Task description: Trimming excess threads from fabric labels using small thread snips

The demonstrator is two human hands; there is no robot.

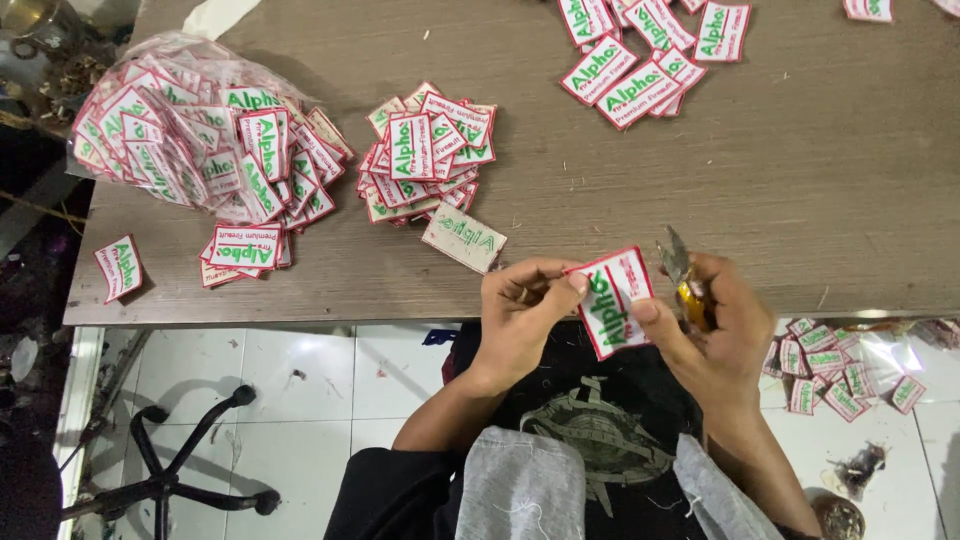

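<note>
Head view, both hands' fingers pinching one patch (612,298), right (715,320) also gripping snips (684,280) — patch piles (425,150) nearby

Even overhead light, slight motion blur

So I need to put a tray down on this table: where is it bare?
The wooden table is bare on its right half, between the patches at the far edge and the hands. The left is crowded: the bag of patches, a loose stack, small piles by the near edge.
</note>
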